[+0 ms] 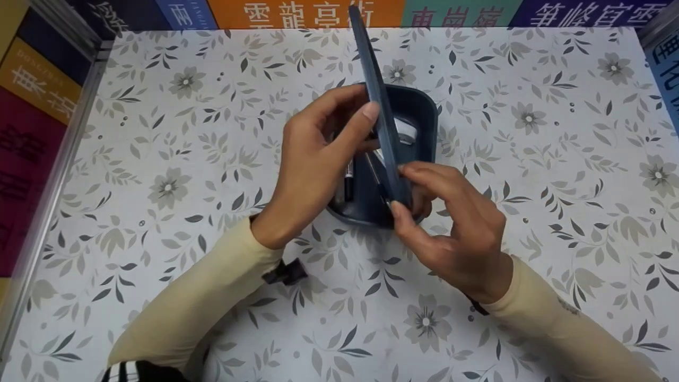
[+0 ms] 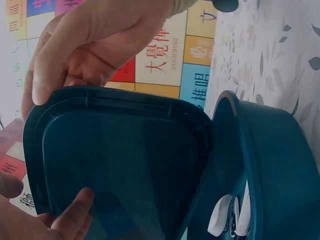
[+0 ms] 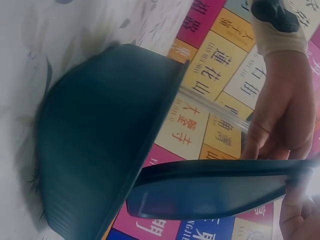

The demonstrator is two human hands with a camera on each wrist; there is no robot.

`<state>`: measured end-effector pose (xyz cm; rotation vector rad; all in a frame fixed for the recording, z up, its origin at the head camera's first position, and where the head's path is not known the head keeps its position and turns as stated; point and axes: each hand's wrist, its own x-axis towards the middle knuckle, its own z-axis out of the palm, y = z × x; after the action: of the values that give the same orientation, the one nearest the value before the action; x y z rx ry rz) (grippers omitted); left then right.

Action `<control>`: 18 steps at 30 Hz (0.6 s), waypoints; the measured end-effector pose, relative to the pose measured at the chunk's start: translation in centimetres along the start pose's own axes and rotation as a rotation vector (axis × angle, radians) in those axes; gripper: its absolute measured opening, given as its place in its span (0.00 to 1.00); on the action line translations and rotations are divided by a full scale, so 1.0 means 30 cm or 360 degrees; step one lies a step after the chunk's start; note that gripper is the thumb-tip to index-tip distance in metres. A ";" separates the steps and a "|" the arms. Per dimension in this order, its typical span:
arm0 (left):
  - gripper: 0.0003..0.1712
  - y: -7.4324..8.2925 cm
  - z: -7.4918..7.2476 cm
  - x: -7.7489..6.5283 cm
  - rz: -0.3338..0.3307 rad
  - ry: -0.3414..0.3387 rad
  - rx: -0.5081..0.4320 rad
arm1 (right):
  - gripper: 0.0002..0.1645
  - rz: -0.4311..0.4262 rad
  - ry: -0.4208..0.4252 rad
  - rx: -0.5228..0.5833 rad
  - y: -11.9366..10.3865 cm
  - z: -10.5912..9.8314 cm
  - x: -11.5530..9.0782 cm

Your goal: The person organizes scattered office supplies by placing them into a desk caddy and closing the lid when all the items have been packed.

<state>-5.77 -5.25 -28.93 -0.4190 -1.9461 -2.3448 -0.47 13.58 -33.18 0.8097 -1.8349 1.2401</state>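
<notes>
Above the dark blue box (image 1: pixel 428 111), its matching lid (image 1: pixel 383 101) stands on edge. My left hand (image 1: pixel 313 159) pinches the lid's left side, its thumb along the lid's edge. At the lid's near end, my right hand (image 1: pixel 461 228) grips it between thumb and fingers. The lid's recessed face (image 2: pixel 125 150) and raised rim show in the left wrist view. Inside the box are a black-capped marker (image 1: pixel 348 187), a slim dark pen (image 1: pixel 375 171) and a white rounded object (image 1: pixel 405 130). The lid and left hand hide part of the box's inside.
The box sits on a white tabletop (image 1: pixel 159 132) printed with grey leaves and flowers. Colourful panels (image 1: pixel 318 13) with large Chinese characters border the far side, and more panels (image 1: pixel 32 138) stand at the left. A black strap piece (image 1: pixel 285 272) hangs by the left sleeve.
</notes>
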 end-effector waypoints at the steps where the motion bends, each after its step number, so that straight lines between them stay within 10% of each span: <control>1: 0.19 0.000 -0.003 0.001 -0.0008 0.0017 0.0010 | 0.16 -0.0024 -0.0019 -0.0018 0.000 0.004 -0.004; 18: 0.17 -0.015 -0.038 -0.006 -0.0177 0.0149 -0.0009 | 0.16 -0.0197 -0.0189 -0.0164 0.015 0.044 -0.009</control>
<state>-5.87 -6.31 -29.60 -0.2020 -1.9690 -2.3889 -1.03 12.51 -33.93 0.9417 -1.8957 1.0300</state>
